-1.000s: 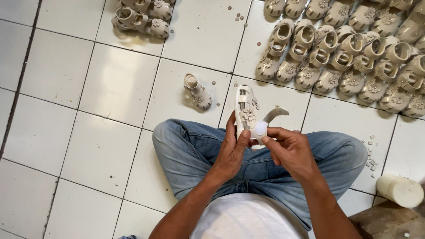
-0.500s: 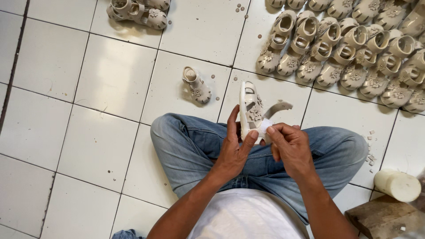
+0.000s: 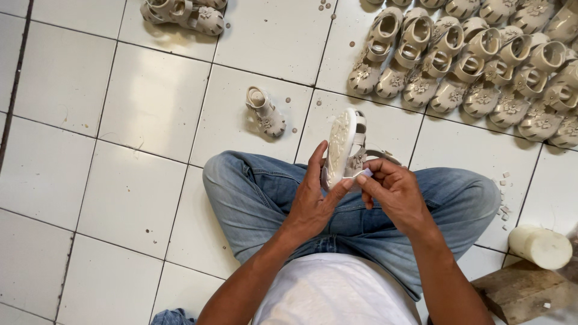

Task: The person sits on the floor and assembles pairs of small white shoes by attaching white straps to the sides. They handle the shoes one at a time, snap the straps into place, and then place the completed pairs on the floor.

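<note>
Head view: sandal [image 3: 341, 147] upright, toe up.

Two hands at work: the left hand [image 3: 313, 201] and the right hand [image 3: 394, 192] share one cream sandal [image 3: 342, 147] between them. One lone sandal [image 3: 265, 111] lies just beyond the left hand. Two more sandals [image 3: 183, 12] sit far off past the left. Beyond the right hand, rows of sandals [image 3: 475, 72], roughly twenty, cropped by the frame. One white cylinder [image 3: 540, 247] lies right of the right hand.
</note>
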### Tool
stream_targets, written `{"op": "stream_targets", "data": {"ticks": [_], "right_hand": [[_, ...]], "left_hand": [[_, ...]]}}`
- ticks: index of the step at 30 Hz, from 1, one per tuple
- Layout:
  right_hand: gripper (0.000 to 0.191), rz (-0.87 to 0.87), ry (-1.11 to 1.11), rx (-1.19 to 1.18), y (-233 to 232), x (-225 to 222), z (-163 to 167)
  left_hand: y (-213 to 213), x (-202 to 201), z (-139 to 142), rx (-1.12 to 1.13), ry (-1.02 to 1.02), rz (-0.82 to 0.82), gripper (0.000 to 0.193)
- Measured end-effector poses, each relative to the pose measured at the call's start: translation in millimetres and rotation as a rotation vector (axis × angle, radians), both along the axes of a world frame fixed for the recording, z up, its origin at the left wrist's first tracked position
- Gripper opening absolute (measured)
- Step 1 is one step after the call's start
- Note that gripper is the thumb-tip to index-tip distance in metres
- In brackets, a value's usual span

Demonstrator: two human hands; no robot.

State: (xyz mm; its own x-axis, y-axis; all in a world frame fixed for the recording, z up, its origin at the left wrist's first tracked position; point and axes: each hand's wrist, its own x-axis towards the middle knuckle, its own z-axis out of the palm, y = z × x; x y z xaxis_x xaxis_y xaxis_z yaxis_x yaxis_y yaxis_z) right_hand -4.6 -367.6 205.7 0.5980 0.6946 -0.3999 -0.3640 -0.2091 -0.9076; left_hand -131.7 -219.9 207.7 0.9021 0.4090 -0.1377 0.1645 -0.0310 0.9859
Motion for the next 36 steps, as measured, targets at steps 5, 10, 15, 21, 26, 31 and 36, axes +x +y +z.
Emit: {"op": "stream_targets", "data": {"ticks": [5, 10, 15, 21, 26, 31, 36], "right_hand": [[0.018, -0.02, 0.042, 0.035, -5.9, -0.8, -4.4], [0.026, -0.074, 0.171, 0.049, -12.8, -1.5, -0.7], [0.027, -0.043, 0.108, 0.044, -12.7, -4.4, 0.1], [0.027, -0.013, 0.035, -0.013, -16.1, -5.5, -2.0], [0.027, -0.053, 0.059, 0.046, -15.9, -7.6, -0.2], [0.027, -0.116, 0.132, 0.162, -5.1, -13.1, 4.2], [0.028, -0.139, -0.222, 0.041, 5.0, -23.9, 6.6]], "left_hand": [[3.9, 2.4, -9.1, -0.083, 0.106, -0.024, 0.084], [6.3, 3.8, -9.1, -0.273, 0.075, -0.027, 0.071], [14.0, 2.4, 0.5, -0.056, 0.094, -0.04, 0.056], [28.7, 6.2, 1.7, -0.11, 0.114, -0.14, 0.062], [22.4, 7.1, -2.7, -0.107, 0.103, -0.119, 0.068], [15.1, 10.4, -11.4, -0.274, 0.041, -0.074, 0.062], [13.4, 8.7, -16.7, -0.233, 0.06, -0.049, 0.063]]}}
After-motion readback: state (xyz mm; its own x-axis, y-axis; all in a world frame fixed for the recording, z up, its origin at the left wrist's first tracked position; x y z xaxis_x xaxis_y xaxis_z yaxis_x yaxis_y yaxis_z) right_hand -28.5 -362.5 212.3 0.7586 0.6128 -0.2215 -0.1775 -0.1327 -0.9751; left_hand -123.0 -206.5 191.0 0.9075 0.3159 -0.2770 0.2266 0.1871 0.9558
